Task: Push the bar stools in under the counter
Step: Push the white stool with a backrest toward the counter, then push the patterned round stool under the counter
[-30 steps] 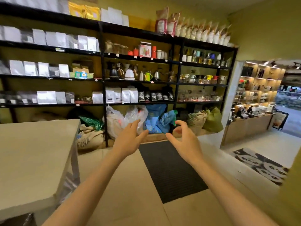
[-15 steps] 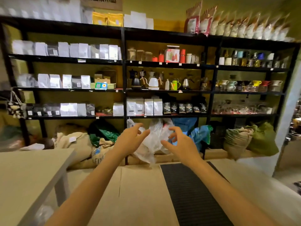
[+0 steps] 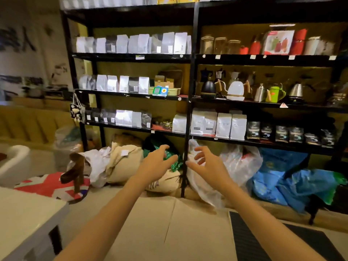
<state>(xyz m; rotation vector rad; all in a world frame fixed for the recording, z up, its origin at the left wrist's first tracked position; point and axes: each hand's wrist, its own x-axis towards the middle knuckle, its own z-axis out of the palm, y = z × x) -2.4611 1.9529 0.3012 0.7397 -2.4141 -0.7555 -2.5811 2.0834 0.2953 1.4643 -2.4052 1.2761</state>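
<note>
My left hand [image 3: 157, 165] and my right hand [image 3: 208, 164] reach out in front of me at mid-frame, both empty with fingers spread. A pale counter top [image 3: 22, 219] shows at the lower left corner. Beyond it at the left stands a stool-like seat with a red, white and blue flag pattern [image 3: 50, 185]; a brown piece [image 3: 75, 170] rises from it. I cannot tell if it is a bar stool. No other stool is in sight.
A tall black shelf rack [image 3: 189, 102] full of bags, kettles and jars fills the wall ahead. Sacks [image 3: 122, 162] and plastic bags [image 3: 282, 178] lie at its foot. A black floor mat [image 3: 248, 240] lies at lower right. A white rounded seat [image 3: 13, 162] sits far left.
My view has swung to the left: the shelves slid right, the side room is gone, and the flag-patterned seat came into sight. My hands stay raised and empty.
</note>
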